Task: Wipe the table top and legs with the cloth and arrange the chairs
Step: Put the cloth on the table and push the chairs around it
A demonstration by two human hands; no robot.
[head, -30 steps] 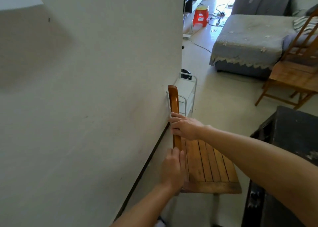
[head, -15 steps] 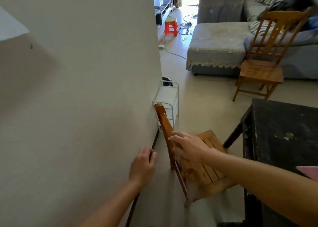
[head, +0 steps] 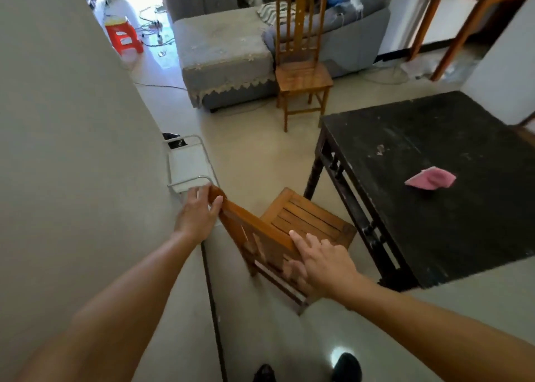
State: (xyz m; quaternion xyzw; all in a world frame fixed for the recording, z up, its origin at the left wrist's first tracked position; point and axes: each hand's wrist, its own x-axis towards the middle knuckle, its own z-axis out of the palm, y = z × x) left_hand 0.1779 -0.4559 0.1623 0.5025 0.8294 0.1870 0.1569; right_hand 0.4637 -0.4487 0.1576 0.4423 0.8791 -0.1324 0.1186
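- Left hand (head: 197, 218) is closed around the far end of the near chair (head: 292, 231) top rail, thumb over the edge.
- Right hand (head: 321, 263) rests on the rail's near end, fingers spread and only loosely curled; a firm grip is not evident.
- Near chair stands between the wall (head: 72, 150) and the black bench (head: 434, 179), seat facing the bench.
- Cloth (head: 430, 178) lies on the bench top, untouched by either hand.
- Second chair (head: 301, 71) stands beyond the bench, beside the sofa (head: 225, 51).
- Recommended: close the right hand fully, lift evenly, keep legs clear of the wire rack (head: 189, 164), then set the seat square to the bench edge.
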